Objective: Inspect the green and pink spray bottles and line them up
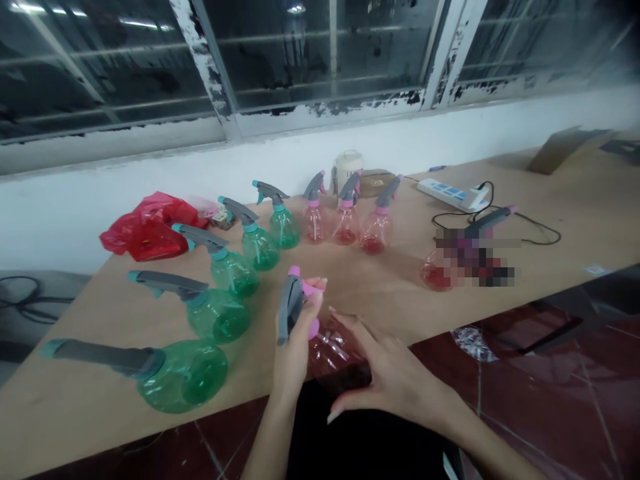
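Note:
My left hand grips the grey and pink trigger head of a pink spray bottle at the table's near edge, fingers closed round its neck. My right hand cups the bottle's pink body from the right with fingers wrapped on it. The lower part of the bottle is hidden behind my hands.
Several green spray bottles stand in a row on the wooden table to the left, three pink ones at the back. A red plastic bag, a cream jar, a power strip with black cable and another pink bottle lie further back.

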Available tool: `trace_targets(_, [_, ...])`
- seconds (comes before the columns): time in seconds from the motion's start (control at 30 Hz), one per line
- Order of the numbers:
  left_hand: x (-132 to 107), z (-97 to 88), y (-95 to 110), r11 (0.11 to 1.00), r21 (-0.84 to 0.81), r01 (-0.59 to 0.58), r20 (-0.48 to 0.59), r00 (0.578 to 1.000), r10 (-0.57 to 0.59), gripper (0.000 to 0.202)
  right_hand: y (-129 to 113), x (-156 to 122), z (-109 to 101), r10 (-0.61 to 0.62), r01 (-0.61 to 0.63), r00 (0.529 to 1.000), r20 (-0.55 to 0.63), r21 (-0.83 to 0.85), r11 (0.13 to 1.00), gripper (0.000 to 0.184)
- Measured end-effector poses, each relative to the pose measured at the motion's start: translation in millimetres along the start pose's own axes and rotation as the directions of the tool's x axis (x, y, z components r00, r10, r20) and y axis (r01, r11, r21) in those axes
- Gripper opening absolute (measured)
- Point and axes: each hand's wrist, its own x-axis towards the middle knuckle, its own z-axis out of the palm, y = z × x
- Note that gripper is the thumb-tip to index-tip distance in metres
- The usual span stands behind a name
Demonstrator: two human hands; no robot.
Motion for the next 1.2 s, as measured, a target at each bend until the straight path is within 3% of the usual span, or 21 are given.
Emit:
trace_targets(0.13, [-3.7,20.9,7.4,0.953,0.252,-0.166,0.204,0.972,0.116,0.035,7.3,0.2,11.1,0.012,-0.015,0.996,-0.093,-0.039,0.999,0.094])
trace_targets(0.23, [2.4,38.9,4.4,0.856,0.421,-0.301,0.382,0.914,0.134,0.042,25.0,1.0,7.9,0.009,-0.012,0.987,-0.163,-0.022,1.0,0.086])
trace_targets(0.37, [18.4,58.2,-15.9,0.78,0.455,-0.43,0.56,0.819,0.124,0.055,56.7,3.2,0.7,-0.003,-0.004,0.941,-0.34,-0.019,1.0,0.073])
trace_targets(0.43, [24.4,64.0,-29.1,0.722,0.501,-0.478,0.57,0.81,0.141,0.057,72.4,8.0,-2.0,0.008,-0.026,0.903,-0.43,-0.035,0.999,0.069])
trace_targets(0.57, [28.6,69.7,-47.7,0.553,0.663,-0.505,0.512,0.844,0.158,0.044,94.6,22.6,-8.2,-0.028,-0.06,0.859,-0.51,-0.156,0.986,0.071])
trace_targets(0.73, [35.5,80.1,-51.8,0.352,0.703,-0.618,0.578,0.785,0.222,0.035,100.3,14.1,-28.8,-0.079,-0.133,0.841,-0.536,-0.345,0.929,0.079])
trace_targets(0.83, [44.3,92.0,-52.7,0.251,0.713,-0.655,0.613,0.756,0.23,0.042,103.3,-12.7,-53.9,0.014,-0.188,0.795,-0.606,-0.224,0.956,0.058])
trace_targets(0.87, [47.6,96.9,-53.5,0.227,0.707,-0.67,0.629,0.742,0.231,0.043,105.9,-22.5,-63.4,0.067,-0.228,0.76,-0.646,-0.17,0.959,0.043])
trace_targets(0.93, [54.4,107.5,-56.3,0.194,0.683,-0.704,0.664,0.71,0.236,0.044,114.1,-38.9,-81.7,0.118,-0.3,0.633,-0.765,-0.102,0.948,0.027])
trace_targets(1.0, [61.0,118.5,-60.5,0.18,0.661,-0.728,0.687,0.684,0.246,0.043,125.3,-48.3,-97.0,0.106,-0.357,0.511,-0.853,-0.098,0.929,0.029])
trace_targets(1.03, [64.2,123.7,-63.0,0.183,0.651,-0.736,0.692,0.675,0.254,0.043,131.5,-49.9,-103.0,0.09,-0.377,0.48,-0.872,-0.113,0.919,0.032])
trace_targets(1.1, [70.1,132.5,-68.5,0.214,0.627,-0.749,0.698,0.662,0.272,0.043,143.6,-47.9,-111.2,0.066,-0.388,0.489,-0.87,-0.149,0.909,0.045])
trace_targets(1.2, [76.9,140.5,-76.5,0.276,0.598,-0.752,0.692,0.659,0.295,0.043,158.2,-35.9,-114.3,0.051,-0.329,0.572,-0.819,-0.171,0.929,0.07])
